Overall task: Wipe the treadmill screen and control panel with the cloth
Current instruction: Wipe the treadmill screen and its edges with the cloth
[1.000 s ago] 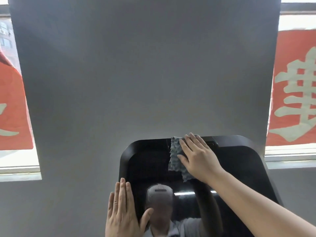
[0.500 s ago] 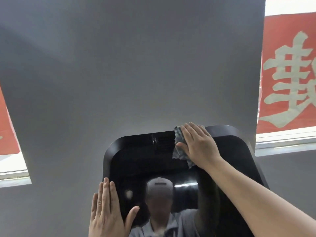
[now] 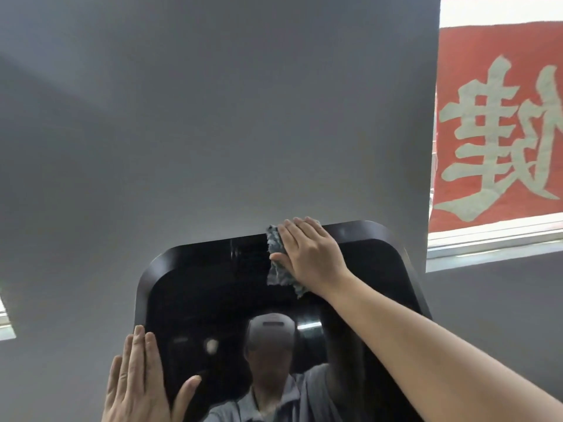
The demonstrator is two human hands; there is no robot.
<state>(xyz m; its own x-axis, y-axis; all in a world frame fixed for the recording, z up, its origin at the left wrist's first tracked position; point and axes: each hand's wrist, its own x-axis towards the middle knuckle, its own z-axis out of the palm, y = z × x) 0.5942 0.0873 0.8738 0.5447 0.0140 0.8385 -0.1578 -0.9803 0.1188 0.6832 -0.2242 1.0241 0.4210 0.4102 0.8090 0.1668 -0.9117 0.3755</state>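
The right hand (image 3: 307, 254) lies flat, fingers together, pressing the cloth (image 3: 277, 263) against the upper middle of the screen (image 3: 213, 300); its fingertips reach the top bezel. The cloth is pinned under the palm rather than pinched, and only its left edge and a lower corner show beside the hand. It is a small grey textured rag, judged light, soft and limp: it will bunch or slip out if pressure eases, so hold it spread under the whole palm with the fingers covering its leading edge. The left hand (image 3: 137, 382) rests open, fingers together and thumb spread, on the lower left edge of the screen, holding nothing; it appears to brace the unit. The screen is a glossy black panel with rounded corners, judged stiff, smooth and slippery; it reflects the person and marks easily, so keep pressure even and moderate. Open room: bare glass extends left, right and below the cloth; the right forearm (image 3: 426, 345) crosses the lower right area. Limits: the raised rim around the top and sides, with the grey wall (image 3: 213, 117) close behind the top edge, and a window with a red banner (image 3: 499, 132) to the right, well apart. The control panel is not in view; it remains to be wiped.
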